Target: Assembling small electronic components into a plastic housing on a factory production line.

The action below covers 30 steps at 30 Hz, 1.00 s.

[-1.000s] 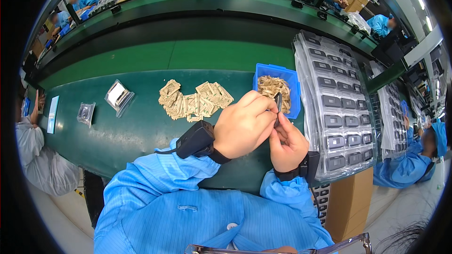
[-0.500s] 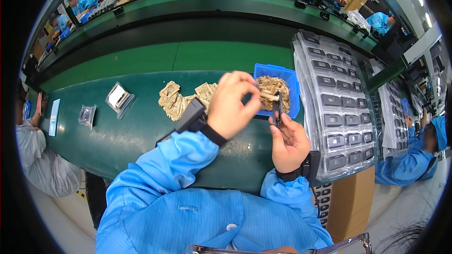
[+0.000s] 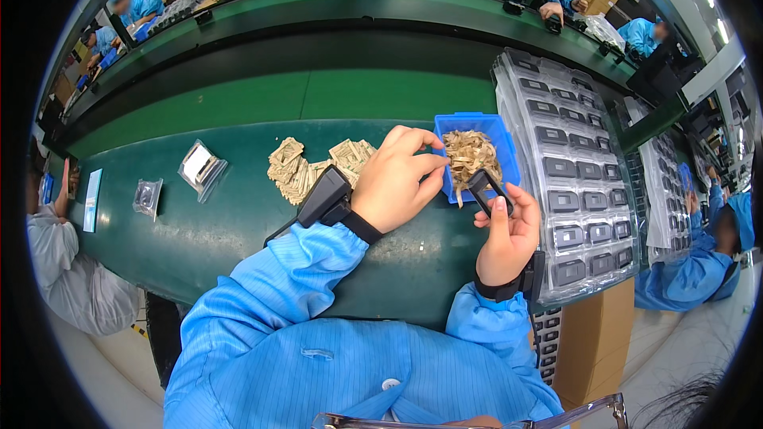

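Note:
Under my left hand (image 3: 400, 180) is the green table, with its fingertips at the left rim of a blue bin (image 3: 509, 133). The fingers are somewhat apart and nothing shows between them. Crumpled tan strips (image 3: 469, 152) fill the bin. A small black rectangular frame (image 3: 482, 195) with an open middle is pinched between thumb and fingers of my right hand (image 3: 509, 240), tilted just in front of the bin's near edge. Left of my left hand lies a spread pile of flat tan pieces (image 3: 292, 172), partly covered by that hand and a black wrist-worn device.
Stacked clear plastic trays (image 3: 534, 183) of black parts stand right of the bin. Two clear bags (image 3: 200, 167) (image 3: 147, 195) lie on the left of the table (image 3: 238, 230). A cardboard box (image 3: 592, 342) stands below the trays. Co-workers sit left, right and across.
My left hand has drawn away from the black frame, and the tan strip between them is gone from its fingers. My right hand moved right and turned the frame. The bin shifted slightly right.

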Motion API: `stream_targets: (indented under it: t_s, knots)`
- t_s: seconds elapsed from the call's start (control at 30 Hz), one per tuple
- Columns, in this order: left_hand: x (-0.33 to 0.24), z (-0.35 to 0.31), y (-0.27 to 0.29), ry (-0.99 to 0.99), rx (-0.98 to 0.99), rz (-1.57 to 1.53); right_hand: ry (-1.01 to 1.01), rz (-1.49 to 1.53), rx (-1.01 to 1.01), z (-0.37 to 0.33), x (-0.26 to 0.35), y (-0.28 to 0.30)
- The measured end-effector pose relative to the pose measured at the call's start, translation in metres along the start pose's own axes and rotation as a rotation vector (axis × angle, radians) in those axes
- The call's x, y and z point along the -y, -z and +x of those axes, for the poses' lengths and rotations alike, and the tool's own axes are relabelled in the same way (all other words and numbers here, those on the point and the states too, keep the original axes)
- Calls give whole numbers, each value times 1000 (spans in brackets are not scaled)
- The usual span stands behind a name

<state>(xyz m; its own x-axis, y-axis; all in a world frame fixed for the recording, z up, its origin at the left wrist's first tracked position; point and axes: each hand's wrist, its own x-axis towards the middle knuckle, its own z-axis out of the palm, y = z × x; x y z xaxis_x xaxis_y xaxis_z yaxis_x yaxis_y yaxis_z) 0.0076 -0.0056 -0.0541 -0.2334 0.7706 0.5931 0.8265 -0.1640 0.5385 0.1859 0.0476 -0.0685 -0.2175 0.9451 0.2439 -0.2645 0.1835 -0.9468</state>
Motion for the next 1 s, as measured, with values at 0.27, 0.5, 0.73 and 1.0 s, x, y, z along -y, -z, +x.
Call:
stream_targets:
  t_s: [0.27,0.5,0.73,1.0]
  knots:
    - [-11,0,2,112,71,-557,-96,154,130,-3,-6,10]
    - [-19,-1,5,479,376,-943,-72,117,210,-5,-10,9]
    - [-19,-2,7,432,345,-849,-28,81,219,-5,-8,7]
    - [-21,-5,5,374,294,-753,-7,72,191,-6,-8,6]
